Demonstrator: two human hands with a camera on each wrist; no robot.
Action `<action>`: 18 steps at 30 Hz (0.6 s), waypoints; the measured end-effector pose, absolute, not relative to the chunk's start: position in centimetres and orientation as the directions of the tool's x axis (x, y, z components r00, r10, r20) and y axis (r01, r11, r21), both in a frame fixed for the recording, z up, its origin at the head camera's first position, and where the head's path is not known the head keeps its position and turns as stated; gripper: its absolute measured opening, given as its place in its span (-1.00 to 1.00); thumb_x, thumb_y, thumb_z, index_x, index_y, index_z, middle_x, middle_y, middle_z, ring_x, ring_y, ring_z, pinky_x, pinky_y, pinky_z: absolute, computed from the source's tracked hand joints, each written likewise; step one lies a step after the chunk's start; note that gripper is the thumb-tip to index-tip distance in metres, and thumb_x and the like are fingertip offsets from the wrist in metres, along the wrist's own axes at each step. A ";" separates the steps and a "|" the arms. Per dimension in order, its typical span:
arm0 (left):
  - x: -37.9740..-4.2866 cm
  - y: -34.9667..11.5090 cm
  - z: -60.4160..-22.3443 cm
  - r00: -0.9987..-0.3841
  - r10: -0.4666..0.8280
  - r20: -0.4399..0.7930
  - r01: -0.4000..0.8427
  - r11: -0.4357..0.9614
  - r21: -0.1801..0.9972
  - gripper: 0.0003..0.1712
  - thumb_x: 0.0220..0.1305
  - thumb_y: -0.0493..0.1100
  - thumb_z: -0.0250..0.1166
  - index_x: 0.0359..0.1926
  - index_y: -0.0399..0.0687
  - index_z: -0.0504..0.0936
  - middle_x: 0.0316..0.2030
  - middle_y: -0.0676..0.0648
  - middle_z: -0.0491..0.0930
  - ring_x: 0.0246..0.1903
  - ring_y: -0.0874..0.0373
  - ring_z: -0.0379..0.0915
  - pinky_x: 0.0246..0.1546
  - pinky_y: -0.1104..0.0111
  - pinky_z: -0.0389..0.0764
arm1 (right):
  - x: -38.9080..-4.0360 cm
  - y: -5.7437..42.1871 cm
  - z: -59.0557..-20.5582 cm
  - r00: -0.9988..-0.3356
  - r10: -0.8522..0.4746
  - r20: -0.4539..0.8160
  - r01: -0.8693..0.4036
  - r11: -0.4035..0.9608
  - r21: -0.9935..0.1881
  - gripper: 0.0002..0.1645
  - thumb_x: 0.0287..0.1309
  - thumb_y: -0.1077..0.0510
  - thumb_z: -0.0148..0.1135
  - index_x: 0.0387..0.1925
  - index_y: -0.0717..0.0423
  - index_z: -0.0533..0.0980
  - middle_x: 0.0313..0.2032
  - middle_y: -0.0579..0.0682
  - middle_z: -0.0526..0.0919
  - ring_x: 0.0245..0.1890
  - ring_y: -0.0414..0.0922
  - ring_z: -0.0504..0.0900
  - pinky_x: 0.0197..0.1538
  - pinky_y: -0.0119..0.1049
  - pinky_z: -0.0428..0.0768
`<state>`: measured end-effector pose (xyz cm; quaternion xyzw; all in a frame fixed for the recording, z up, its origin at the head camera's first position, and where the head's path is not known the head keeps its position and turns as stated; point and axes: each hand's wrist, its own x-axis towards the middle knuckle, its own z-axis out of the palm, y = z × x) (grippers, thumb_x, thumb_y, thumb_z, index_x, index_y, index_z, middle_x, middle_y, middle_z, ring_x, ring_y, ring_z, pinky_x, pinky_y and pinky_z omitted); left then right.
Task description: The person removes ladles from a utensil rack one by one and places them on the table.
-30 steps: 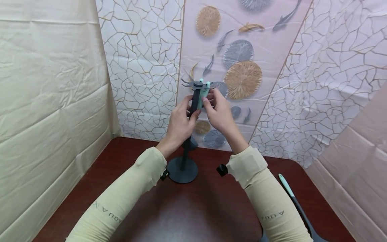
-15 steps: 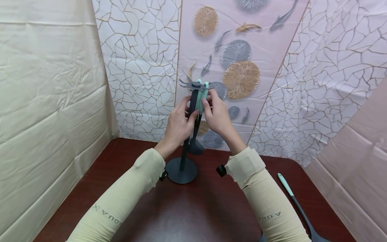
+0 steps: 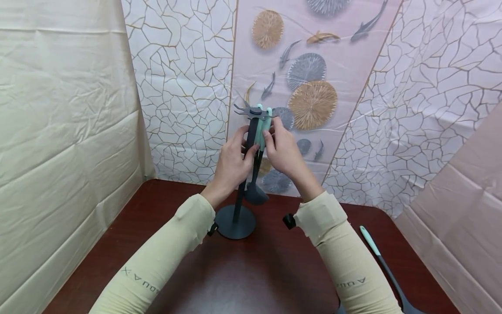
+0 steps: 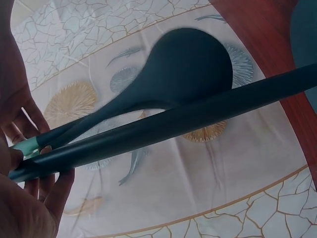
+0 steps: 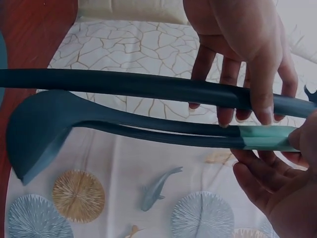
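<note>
My left hand point(image 3: 233, 161) grips the dark post point(image 4: 148, 130) of a utensil stand, just under its hooked top point(image 3: 254, 112). On the right side of the post, my right hand point(image 3: 283, 148) pinches the mint handle point(image 3: 266, 126) of a dark ladle point(image 3: 256, 195), thumb in front. A second utensil's mint handle point(image 5: 267, 131) lies right alongside, and the two dark shafts run close together in the right wrist view. The ladle's bowl point(image 5: 42, 129) hangs low beside the post; the second utensil's head is hidden behind it.
The stand's round dark base point(image 3: 236, 229) rests on the reddish-brown table point(image 3: 243, 270). A utensil with a mint handle point(image 3: 370, 240) and dark shaft lies at the right, partly behind the right sleeve. Patterned cloth point(image 3: 184, 87) hangs behind the table.
The ladle's bowl has swung out to the right from behind the left wrist and post, and sits slightly lower. Both hands keep their holds, nearly in place.
</note>
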<state>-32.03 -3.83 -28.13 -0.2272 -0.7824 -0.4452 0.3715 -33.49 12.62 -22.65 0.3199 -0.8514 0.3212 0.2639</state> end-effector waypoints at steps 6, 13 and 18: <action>-31.9 -3.7 -28.1 -0.619 0.029 0.785 0.683 0.513 0.520 -0.47 0.56 -0.13 0.29 0.44 -0.03 0.43 -0.23 -0.07 0.59 -0.27 0.08 0.65 -0.28 0.22 0.67 | -33.6 12.6 -22.8 -0.640 -0.358 0.679 -0.720 0.589 -0.368 -0.69 0.63 0.21 0.00 0.22 0.30 0.35 -0.08 0.26 0.66 -0.27 0.09 0.67 -0.20 0.00 0.64; -32.0 -3.7 -28.2 -0.616 0.030 0.787 0.688 0.508 0.519 -0.47 0.55 -0.13 0.30 0.44 -0.03 0.43 -0.24 -0.06 0.58 -0.28 0.09 0.66 -0.30 0.23 0.66 | -33.9 12.7 -23.1 -0.627 -0.343 0.700 -0.722 0.595 -0.354 -0.71 0.58 0.25 0.05 0.21 0.29 0.37 -0.08 0.23 0.64 -0.22 0.10 0.71 -0.17 0.01 0.65; -32.0 -3.8 -28.2 -0.620 0.028 0.784 0.683 0.511 0.522 -0.46 0.56 -0.13 0.30 0.45 -0.05 0.42 -0.23 -0.07 0.58 -0.28 0.07 0.67 -0.28 0.22 0.69 | -33.6 12.5 -23.0 -0.638 -0.352 0.685 -0.714 0.603 -0.355 -0.68 0.60 0.23 0.05 0.24 0.27 0.34 -0.10 0.22 0.68 -0.23 0.09 0.72 -0.20 0.00 0.66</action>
